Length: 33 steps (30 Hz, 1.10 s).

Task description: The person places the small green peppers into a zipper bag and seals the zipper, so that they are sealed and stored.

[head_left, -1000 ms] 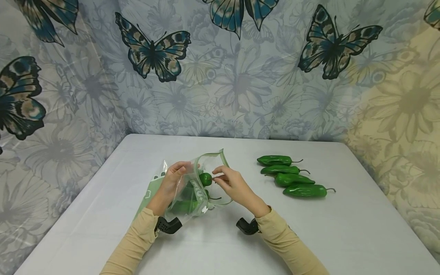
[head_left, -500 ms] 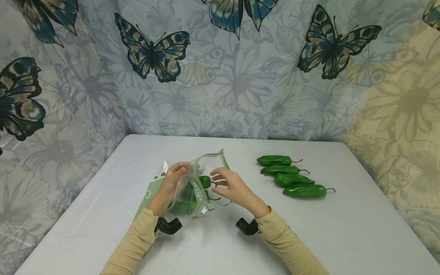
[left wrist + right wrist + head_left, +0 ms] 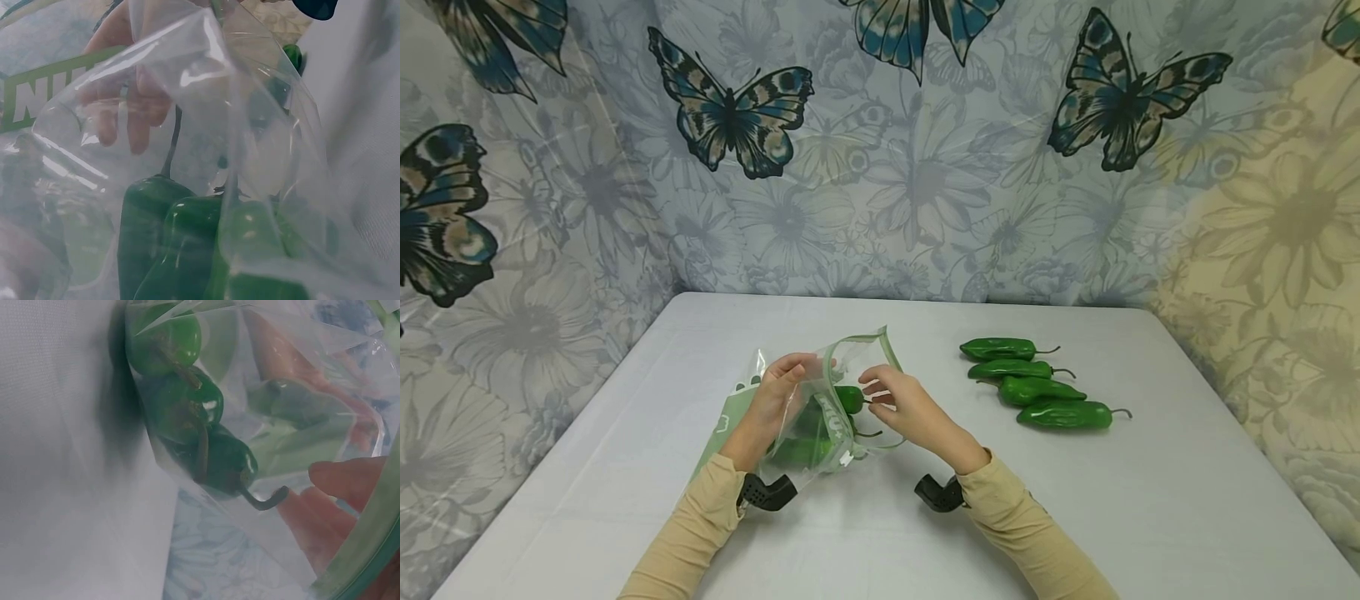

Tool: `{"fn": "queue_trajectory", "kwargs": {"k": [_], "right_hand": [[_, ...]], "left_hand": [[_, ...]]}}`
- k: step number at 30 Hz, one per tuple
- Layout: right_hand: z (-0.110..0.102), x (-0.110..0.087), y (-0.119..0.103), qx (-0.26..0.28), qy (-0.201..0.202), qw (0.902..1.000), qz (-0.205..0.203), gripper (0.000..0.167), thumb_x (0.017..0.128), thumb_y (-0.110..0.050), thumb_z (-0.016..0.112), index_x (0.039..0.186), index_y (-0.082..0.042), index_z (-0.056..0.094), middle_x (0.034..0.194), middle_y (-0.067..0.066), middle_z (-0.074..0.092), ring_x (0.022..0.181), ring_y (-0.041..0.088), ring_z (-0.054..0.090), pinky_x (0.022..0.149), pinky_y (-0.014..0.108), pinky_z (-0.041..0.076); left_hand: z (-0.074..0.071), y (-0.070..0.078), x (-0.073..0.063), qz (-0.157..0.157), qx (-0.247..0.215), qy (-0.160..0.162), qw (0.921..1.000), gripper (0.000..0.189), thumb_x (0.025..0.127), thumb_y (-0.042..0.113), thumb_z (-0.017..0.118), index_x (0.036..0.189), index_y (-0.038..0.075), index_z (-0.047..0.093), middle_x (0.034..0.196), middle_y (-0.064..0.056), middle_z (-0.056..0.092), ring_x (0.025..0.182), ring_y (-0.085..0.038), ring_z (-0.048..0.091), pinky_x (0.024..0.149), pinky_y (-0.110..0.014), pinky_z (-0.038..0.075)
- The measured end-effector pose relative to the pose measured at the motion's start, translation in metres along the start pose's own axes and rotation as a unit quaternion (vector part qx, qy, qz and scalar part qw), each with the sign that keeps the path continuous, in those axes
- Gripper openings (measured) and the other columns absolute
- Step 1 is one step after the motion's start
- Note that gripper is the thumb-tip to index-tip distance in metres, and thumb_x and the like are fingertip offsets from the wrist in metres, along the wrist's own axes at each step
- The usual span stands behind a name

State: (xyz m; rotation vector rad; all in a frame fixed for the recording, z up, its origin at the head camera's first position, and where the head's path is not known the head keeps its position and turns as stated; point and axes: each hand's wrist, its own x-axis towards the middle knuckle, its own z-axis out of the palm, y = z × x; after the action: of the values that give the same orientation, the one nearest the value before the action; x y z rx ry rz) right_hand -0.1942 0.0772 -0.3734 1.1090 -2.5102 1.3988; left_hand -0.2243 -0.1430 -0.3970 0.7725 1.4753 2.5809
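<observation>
A clear plastic bag (image 3: 790, 425) with a green-edged mouth lies tilted on the table, its opening to the right. My left hand (image 3: 772, 398) grips its upper side near the mouth. Inside are several green peppers (image 3: 194, 244), stems toward the opening. One upper pepper (image 3: 850, 399) sits just within the mouth. My right hand (image 3: 912, 406) is at the opening, thumb and fingers spread apart beside that pepper's stem. In the right wrist view, the curved stem (image 3: 265, 501) reaches the fingers (image 3: 347, 481), but none close round it.
To the right lie several more green peppers (image 3: 1030, 392) in a staggered column, stems pointing right. The white table (image 3: 925, 533) ends at a fabric backdrop (image 3: 910, 208) with butterflies. A black wrist device (image 3: 940, 493) sits at the right cuff.
The right thumb and fingers have parted from the pepper's stem. That pepper has settled slightly lower in the bag's mouth. My left hand holds the bag in the same place.
</observation>
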Motion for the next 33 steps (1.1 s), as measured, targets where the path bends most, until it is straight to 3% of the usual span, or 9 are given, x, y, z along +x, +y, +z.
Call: {"fn": "queue_trajectory", "kwargs": {"k": [13, 20, 27, 33], "right_hand": [[-0.0022, -0.0013, 0.0002, -0.008, -0.017, 0.9998, 0.011, 0.025, 0.081, 0.011, 0.058, 0.105, 0.007, 0.052, 0.103, 0.018, 0.055, 0.093, 0.029, 0.058, 0.077, 0.031, 0.048], [-0.0026, -0.0034, 0.0016, -0.007, -0.024, 0.9996, 0.014, 0.024, 0.081, 0.010, 0.059, 0.103, 0.007, 0.052, 0.103, 0.018, 0.055, 0.093, 0.028, 0.058, 0.077, 0.029, 0.047], [-0.0052, -0.0047, 0.0007, -0.012, -0.018, 0.9997, 0.012, 0.021, 0.081, 0.008, 0.060, 0.101, 0.007, 0.053, 0.101, 0.018, 0.056, 0.086, 0.025, 0.060, 0.073, 0.026, 0.048], [-0.0056, -0.0046, 0.0023, -0.022, -0.018, 0.9996, -0.002, 0.016, 0.081, 0.005, 0.062, 0.096, 0.004, 0.056, 0.094, 0.014, 0.058, 0.080, 0.020, 0.060, 0.068, 0.028, 0.049]], "left_hand": [[0.0021, 0.0014, -0.0011, -0.009, 0.026, 0.024, 0.9993, 0.016, 0.075, 0.033, 0.070, 0.088, 0.023, 0.070, 0.089, 0.009, 0.061, 0.089, -0.006, 0.051, 0.090, -0.024, 0.029], [0.0016, 0.0002, -0.0004, 0.001, 0.015, 0.019, 0.9997, 0.017, 0.076, 0.032, 0.070, 0.088, 0.021, 0.070, 0.089, 0.008, 0.062, 0.087, -0.006, 0.053, 0.086, -0.022, 0.033], [-0.0003, -0.0002, -0.0003, 0.003, -0.008, -0.006, 0.9999, 0.016, 0.079, 0.028, 0.068, 0.092, 0.019, 0.069, 0.093, 0.004, 0.064, 0.096, -0.012, 0.055, 0.091, -0.024, 0.033], [-0.0012, -0.0004, -0.0011, 0.001, 0.017, 0.011, 0.9998, 0.016, 0.078, 0.032, 0.068, 0.090, 0.021, 0.069, 0.091, 0.007, 0.063, 0.093, -0.009, 0.054, 0.091, -0.025, 0.031]]}}
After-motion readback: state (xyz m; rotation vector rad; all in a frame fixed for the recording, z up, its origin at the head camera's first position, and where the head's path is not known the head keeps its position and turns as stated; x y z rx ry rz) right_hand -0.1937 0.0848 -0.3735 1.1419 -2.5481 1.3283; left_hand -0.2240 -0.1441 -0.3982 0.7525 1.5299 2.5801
